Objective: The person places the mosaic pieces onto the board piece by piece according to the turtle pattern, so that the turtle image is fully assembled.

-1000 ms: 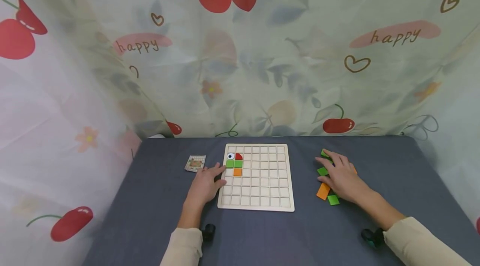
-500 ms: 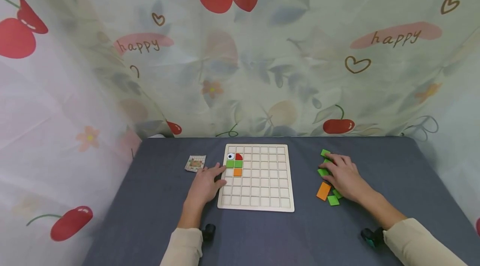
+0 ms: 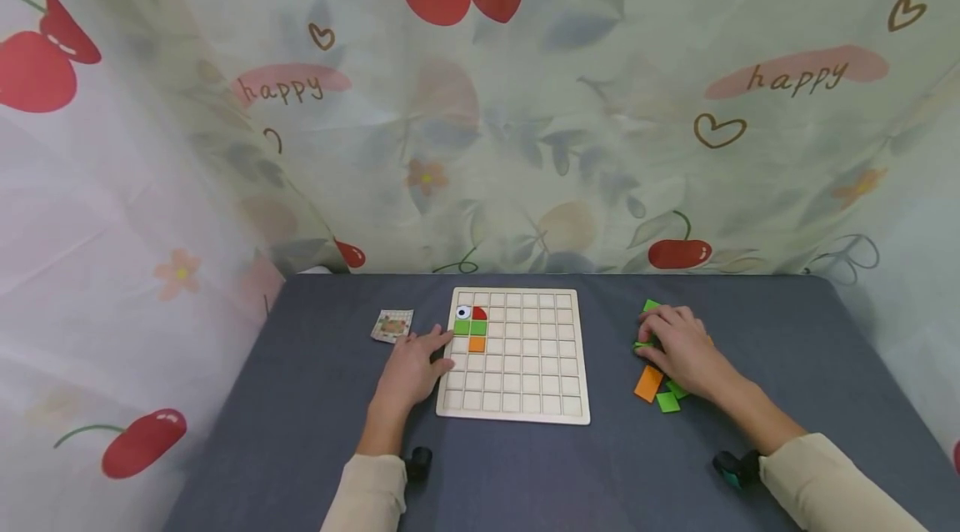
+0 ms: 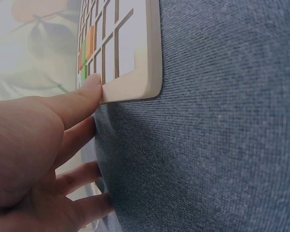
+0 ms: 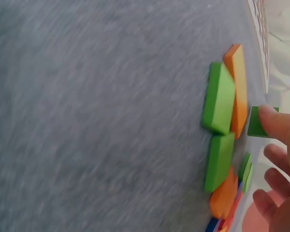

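Note:
My left hand [image 3: 408, 369] rests at the left side of a pale wooden grid board [image 3: 532, 365], fingers extended. In the left wrist view its thumb [image 4: 84, 96] touches the board's rim. On the board sit an eye tile [image 3: 463, 313], a red rounded tile [image 3: 479, 313], two green square tiles and an orange square tile [image 3: 477, 344]. At the right, my right hand [image 3: 688, 353] pinches a green square tile [image 5: 255, 126] above the loose pieces; part of that tile is behind the thumb.
Beneath and around the right hand lie several loose green tiles [image 3: 668, 402], an orange tile [image 3: 648, 383], and blue and red pieces partly hidden. A small picture card [image 3: 392, 325] lies left of the board. A patterned curtain [image 3: 510, 140] hangs behind the dark table [image 3: 525, 482].
My right hand has moved from reaching over the pile with spread fingers to pinching a green square tile. The left hand keeps its place at the board.

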Motion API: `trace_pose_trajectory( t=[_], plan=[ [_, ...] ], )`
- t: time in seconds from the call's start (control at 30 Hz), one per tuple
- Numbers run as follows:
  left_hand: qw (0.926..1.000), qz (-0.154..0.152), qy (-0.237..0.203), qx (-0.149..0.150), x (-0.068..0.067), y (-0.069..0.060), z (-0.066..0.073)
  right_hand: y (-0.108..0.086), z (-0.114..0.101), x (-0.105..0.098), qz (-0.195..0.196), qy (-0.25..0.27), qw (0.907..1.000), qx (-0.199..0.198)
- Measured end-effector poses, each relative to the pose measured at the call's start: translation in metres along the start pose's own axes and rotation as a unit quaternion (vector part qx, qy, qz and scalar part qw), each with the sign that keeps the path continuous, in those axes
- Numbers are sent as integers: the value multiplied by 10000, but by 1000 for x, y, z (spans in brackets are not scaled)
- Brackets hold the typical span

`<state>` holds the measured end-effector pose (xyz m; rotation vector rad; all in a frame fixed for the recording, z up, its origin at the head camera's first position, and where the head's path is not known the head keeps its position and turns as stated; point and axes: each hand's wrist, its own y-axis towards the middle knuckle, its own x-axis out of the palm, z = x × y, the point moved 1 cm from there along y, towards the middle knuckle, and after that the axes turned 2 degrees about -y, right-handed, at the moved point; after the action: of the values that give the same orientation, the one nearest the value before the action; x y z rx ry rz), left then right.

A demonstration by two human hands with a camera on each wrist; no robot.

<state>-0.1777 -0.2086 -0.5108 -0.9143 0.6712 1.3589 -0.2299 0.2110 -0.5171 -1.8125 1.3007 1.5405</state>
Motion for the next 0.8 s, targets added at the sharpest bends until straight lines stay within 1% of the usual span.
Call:
trace_pose_trajectory(
  t=[0.13,0.27,0.37,0.57,0.8],
  plan=[
    [10000,-2,-16,-36,1,0,0,8,-10,-2,-227,342,9990,158],
    [10000,-21,-12,-42,1,0,-1,16,-21,-3,-534,629,9955,476],
    [10000,-38,-21,-23,0,0,-1,22,-29,0,-634,804,9929,612],
    [10000,-15,44,21,-1,2,-1,34,-47,11,-554,1193,9898,557],
    [10000,-33,-10,14,0,1,0,45,-74,21,-453,1522,9865,411]
  ],
)
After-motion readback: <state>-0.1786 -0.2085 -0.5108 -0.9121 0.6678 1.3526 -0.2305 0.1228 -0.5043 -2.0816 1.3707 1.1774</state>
